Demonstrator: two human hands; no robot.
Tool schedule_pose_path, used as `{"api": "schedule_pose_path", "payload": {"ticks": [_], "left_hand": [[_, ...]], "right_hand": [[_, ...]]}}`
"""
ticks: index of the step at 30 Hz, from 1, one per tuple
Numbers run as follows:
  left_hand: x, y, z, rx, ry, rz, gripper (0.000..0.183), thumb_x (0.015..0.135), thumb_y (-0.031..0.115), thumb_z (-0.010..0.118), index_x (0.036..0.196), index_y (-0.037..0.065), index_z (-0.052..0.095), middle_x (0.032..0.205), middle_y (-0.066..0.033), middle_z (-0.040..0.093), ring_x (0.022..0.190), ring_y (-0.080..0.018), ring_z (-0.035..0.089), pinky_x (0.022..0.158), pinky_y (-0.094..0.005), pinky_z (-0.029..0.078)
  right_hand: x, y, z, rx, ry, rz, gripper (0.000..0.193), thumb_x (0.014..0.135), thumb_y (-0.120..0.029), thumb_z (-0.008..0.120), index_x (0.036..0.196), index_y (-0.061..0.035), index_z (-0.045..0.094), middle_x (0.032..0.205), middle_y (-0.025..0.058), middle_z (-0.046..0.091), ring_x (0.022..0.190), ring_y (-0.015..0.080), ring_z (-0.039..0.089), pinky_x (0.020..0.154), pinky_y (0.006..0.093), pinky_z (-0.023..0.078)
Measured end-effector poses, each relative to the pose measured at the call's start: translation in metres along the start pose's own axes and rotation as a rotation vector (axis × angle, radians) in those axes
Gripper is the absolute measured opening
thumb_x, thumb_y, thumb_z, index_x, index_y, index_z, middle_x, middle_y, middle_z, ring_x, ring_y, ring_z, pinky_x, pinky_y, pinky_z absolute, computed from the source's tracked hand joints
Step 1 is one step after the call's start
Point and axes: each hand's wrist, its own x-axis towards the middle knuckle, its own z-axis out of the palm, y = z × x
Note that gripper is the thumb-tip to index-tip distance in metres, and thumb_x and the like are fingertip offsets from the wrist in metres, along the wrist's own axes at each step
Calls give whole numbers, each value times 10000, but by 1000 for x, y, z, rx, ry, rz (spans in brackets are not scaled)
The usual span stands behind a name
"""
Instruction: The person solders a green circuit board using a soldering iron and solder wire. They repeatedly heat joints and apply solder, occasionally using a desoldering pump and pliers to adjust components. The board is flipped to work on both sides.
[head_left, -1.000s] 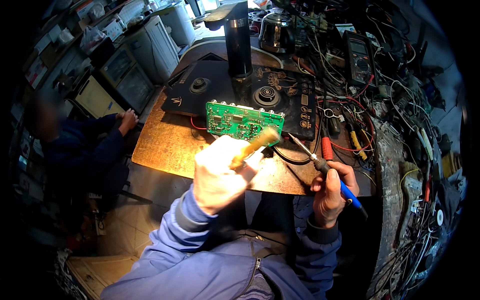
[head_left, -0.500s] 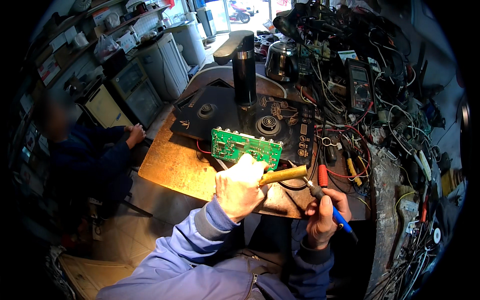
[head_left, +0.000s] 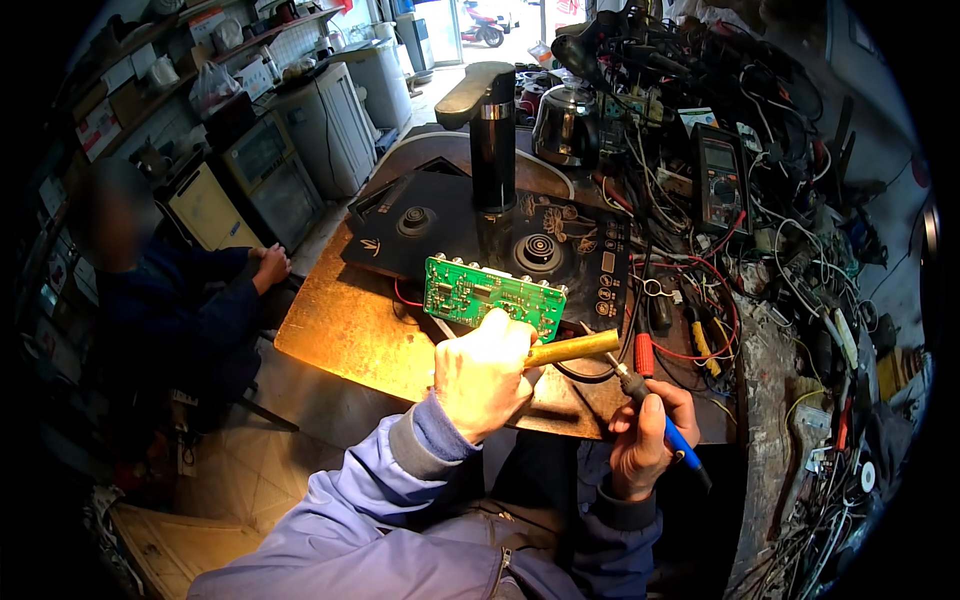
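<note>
Green circuit board (head_left: 492,295) stands tilted on our bench (head_left: 350,330), against the black appliance panel (head_left: 440,225). Our left hand (head_left: 483,372) has closed around a yellow tube (head_left: 572,348), now lower and level. Our right hand (head_left: 645,440) still grips the blue-handled soldering iron (head_left: 655,412).

the single head-worn fisheye view looked steeply down from above the person's chest onto a cluttered workbench (head_left: 350,330), facing forward and slightly right, close to the left hand (head_left: 482,372) and right hand (head_left: 645,440); its rim bent the shelves and floor, and no second view overlapped it.
</note>
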Motion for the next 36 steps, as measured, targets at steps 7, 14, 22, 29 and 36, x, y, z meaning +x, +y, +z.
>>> {"api": "schedule_pose_path", "payload": {"ticks": [7,14,22,29,36], "left_hand": [[-1,-5,-6,-69,-16,20,294,646,131,826,869,88,639,802,-79,588,640,-253,623,552,-356,499],[-27,-21,-57,-706,104,-163,115,811,21,684,901,-15,623,712,-42,602,622,-102,583,561,-247,472],[-98,-70,-101,-620,-144,-595,85,795,32,684,784,27,600,662,25,557,574,-45,488,535,-205,390],[-146,-120,-105,-336,-52,-717,138,823,51,711,751,26,596,652,33,544,579,-41,457,542,-219,376],[-139,-108,-101,-514,12,-696,114,845,53,661,929,-23,676,782,-6,633,689,-58,546,613,-215,434]], "right_hand": [[0,-3,3,-8,10,-8,235,919,-176,629,1023,29,581,662,74,580,488,105,512,468,245,465],[-1,-3,-1,8,17,13,217,893,-125,635,1019,46,592,703,94,590,517,116,535,501,242,484],[0,-5,0,26,-15,54,213,892,-106,636,1022,59,594,781,131,638,542,121,558,525,227,480],[1,-5,0,13,-57,37,203,895,-97,629,1023,58,594,823,151,660,546,122,566,524,230,479],[1,-6,3,-63,-80,23,257,889,-170,651,1006,51,592,710,100,591,505,116,527,483,244,461]]}}
